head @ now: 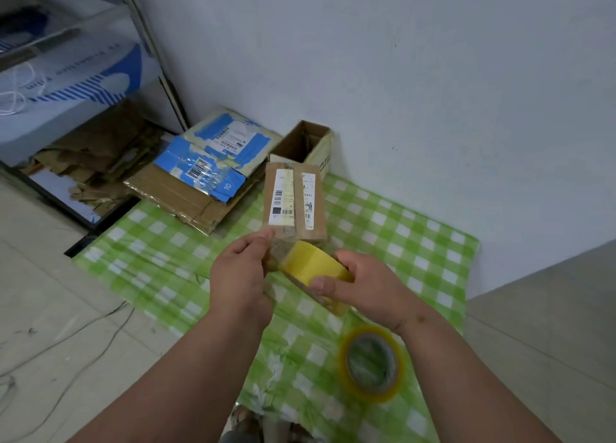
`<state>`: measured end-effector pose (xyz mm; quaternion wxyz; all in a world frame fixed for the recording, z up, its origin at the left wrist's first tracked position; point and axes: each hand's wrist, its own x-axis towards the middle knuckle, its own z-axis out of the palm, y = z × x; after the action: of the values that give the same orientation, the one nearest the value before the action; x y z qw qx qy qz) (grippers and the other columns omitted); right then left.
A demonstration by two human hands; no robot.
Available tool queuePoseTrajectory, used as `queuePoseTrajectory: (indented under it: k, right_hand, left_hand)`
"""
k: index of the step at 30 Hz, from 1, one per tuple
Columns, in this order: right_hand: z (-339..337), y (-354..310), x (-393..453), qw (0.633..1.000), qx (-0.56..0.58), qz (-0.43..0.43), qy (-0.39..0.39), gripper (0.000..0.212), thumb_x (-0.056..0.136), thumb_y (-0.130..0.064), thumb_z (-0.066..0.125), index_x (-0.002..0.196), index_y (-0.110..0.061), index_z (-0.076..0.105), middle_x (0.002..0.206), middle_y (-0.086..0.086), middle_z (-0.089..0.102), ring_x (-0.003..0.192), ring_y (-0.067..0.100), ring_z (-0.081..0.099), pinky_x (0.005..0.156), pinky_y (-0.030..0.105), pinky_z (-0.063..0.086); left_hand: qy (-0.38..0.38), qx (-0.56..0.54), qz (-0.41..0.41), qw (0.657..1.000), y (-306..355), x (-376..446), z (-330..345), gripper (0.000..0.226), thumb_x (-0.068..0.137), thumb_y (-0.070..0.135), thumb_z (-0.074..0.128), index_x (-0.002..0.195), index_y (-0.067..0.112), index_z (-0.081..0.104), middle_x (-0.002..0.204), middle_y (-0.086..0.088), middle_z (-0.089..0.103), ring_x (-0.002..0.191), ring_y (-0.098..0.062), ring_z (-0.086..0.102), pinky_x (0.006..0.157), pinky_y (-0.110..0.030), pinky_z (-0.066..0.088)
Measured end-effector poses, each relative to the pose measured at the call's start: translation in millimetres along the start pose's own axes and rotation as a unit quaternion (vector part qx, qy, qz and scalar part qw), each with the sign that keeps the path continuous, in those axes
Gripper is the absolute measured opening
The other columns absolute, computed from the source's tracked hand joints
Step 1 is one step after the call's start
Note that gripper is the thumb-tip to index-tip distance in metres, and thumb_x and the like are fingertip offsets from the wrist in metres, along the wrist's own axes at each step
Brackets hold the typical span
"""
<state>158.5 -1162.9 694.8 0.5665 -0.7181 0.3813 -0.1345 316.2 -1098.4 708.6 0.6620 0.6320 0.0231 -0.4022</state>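
The right hand (360, 286) grips a yellow roll of sticky tape (313, 264), with fingers and thumb curled round it. The left hand (240, 276) pinches the loose end of the tape (281, 247), just beside the roll. A short clear strip runs between the two hands.

The small brown cardboard box (295, 199) with white labels lies straight ahead, just past both hands, on the green and white checked cloth (166, 249) on the floor. Its long side points away from the person. Its near end is right by the left hand's fingertips, so the left hand is the nearer one. I think the strip must go forward and down onto the top of the box.

There is open cloth to the left and right of the box. Close behind it stands an open brown carton (303, 142) by the wall. A flat pile of cardboard (200, 182) lies to the left. A second yellow tape roll (371, 364) lies flat beside the right forearm.
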Motion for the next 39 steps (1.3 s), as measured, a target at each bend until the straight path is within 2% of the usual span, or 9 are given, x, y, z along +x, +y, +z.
queuePoseTrajectory:
  k: [4,7,11,15,18,23,27,33,39]
  right_hand:
    - [-13.6,3.8,2.4,0.997,-0.072,0.021,0.022,0.044,0.07,-0.067,0.066,0.069,-0.024,0.054,0.054,-0.02,0.049,0.05,-0.003,0.045,0.048,0.011,0.034]
    - [-31.1,7.8,-0.5,0.996,-0.074,0.033,0.039,0.043,0.069,-0.065,0.064,0.063,-0.023,0.054,0.054,-0.015,0.047,0.049,-0.001,0.042,0.049,0.014,0.034]
    - [-50.5,8.5,1.8,0.996,-0.004,0.043,0.074,0.039,0.074,-0.057,0.069,0.055,-0.025,0.054,0.054,-0.012,0.046,0.052,0.007,0.045,0.053,0.021,0.034]
    - [-63.2,5.8,18.0,0.993,-0.067,0.032,0.087,0.034,0.08,-0.041,0.076,0.06,-0.021,0.058,0.052,-0.014,0.045,0.049,0.003,0.041,0.048,0.016,0.031]
    - [-69.9,6.2,30.6,0.988,-0.123,0.033,0.089,0.03,0.082,-0.033,0.076,0.063,-0.014,0.061,0.052,-0.012,0.043,0.048,0.003,0.038,0.047,0.018,0.03]
    - [-79.9,6.7,51.2,0.982,-0.155,0.038,0.099,0.041,0.075,-0.041,0.076,0.069,-0.004,0.06,0.056,-0.004,0.039,0.048,0.005,0.035,0.052,0.028,0.029]
    - [-86.6,9.3,67.2,0.978,-0.184,0.056,0.086,0.049,0.063,-0.055,0.063,0.067,-0.005,0.059,0.053,-0.008,0.038,0.047,0.005,0.036,0.052,0.028,0.03]
    - [-89.0,15.1,85.2,0.969,-0.235,0.052,0.046,0.048,0.063,-0.057,0.059,0.06,-0.009,0.049,0.06,-0.001,0.037,0.056,0.015,0.038,0.057,0.033,0.03]
    - [-92.0,17.0,97.8,0.968,-0.245,0.044,0.038,0.054,0.065,-0.055,0.063,0.068,-0.001,0.055,0.061,0.0,0.039,0.057,0.015,0.04,0.057,0.032,0.031]
  left_hand:
    - [0.043,-0.084,-0.069,0.993,11.6,16.2,-2.1,0.003,0.089,0.012,0.069,0.088,0.012,0.072,0.065,0.005,0.06,0.049,-0.001,0.05,0.053,-0.015,0.044]
    - [0.075,-0.132,-0.088,0.985,21.3,35.7,-10.9,0.006,0.087,0.016,0.071,0.093,0.016,0.073,0.068,0.006,0.06,0.058,-0.003,0.052,0.062,-0.019,0.046]
    - [0.065,-0.098,-0.039,0.992,15.1,45.6,-18.0,0.001,0.086,0.014,0.074,0.085,0.014,0.074,0.07,0.002,0.065,0.059,-0.005,0.058,0.063,-0.022,0.05]
    - [0.07,-0.075,-0.01,0.995,5.1,50.4,-20.0,0.003,0.083,0.011,0.077,0.081,0.013,0.077,0.077,-0.001,0.071,0.062,-0.007,0.063,0.064,-0.022,0.055]
    - [0.085,-0.067,-0.011,0.994,-0.9,53.0,-16.5,0.007,0.082,0.008,0.077,0.089,0.011,0.076,0.075,0.001,0.07,0.063,-0.008,0.062,0.065,-0.022,0.055]
    - [0.107,-0.077,-0.027,0.991,-9.6,57.9,-5.1,0.006,0.081,0.014,0.079,0.085,0.018,0.076,0.064,0.01,0.069,0.061,-0.003,0.062,0.061,-0.018,0.053]
    - [0.136,-0.075,-0.048,0.987,-19.6,60.9,1.8,0.007,0.081,0.016,0.079,0.082,0.022,0.076,0.06,0.015,0.067,0.063,-0.003,0.058,0.064,-0.019,0.049]
    - [0.188,-0.066,-0.067,0.978,-35.3,58.4,2.5,0.003,0.081,0.026,0.078,0.083,0.028,0.078,0.064,0.021,0.069,0.062,-0.003,0.057,0.066,-0.021,0.047]
    - [0.198,-0.072,-0.059,0.976,-39.9,55.3,5.3,0.004,0.084,0.025,0.077,0.085,0.029,0.076,0.085,0.012,0.074,0.073,-0.005,0.062,0.068,-0.021,0.048]
